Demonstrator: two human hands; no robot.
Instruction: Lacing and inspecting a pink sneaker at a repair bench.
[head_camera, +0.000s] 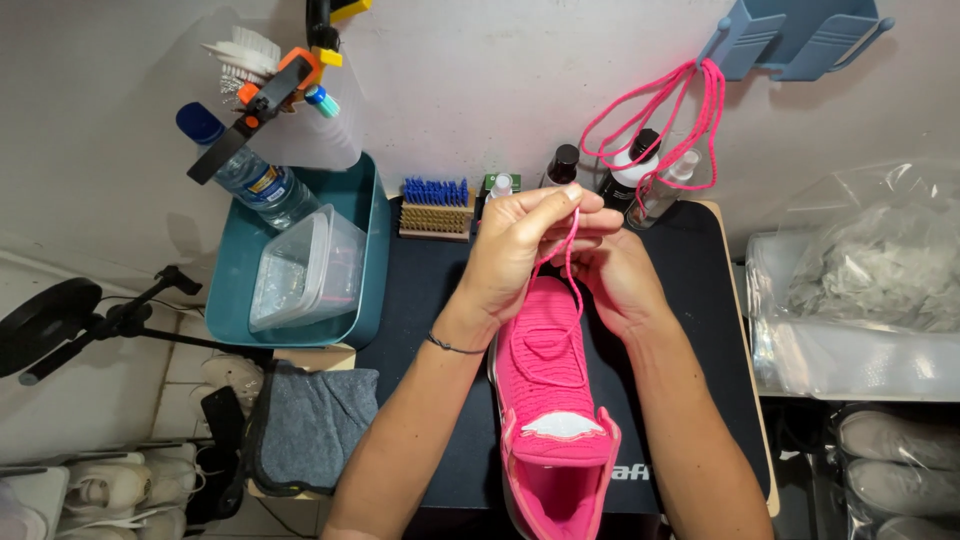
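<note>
Pink knit sneaker (548, 400) lies toe-away on the dark mat (420, 300), between both forearms. Lacing appears to be the step in hand, at the toe-end eyelets; the next move likely calls for a steady pull to even the loop. Left hand (515, 255) pinches the pink lace (572, 250) between thumb and fingertips. Right hand (615, 275) is curled closed at the toe; what it grips cannot be told. Upper is ribbed, soft mesh; the lace is a thin round cord.

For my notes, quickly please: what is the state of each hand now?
Left hand: closed, pinching the pink lace above the pink shoe.
Right hand: closed near the same lace; grip cannot be told.
</note>
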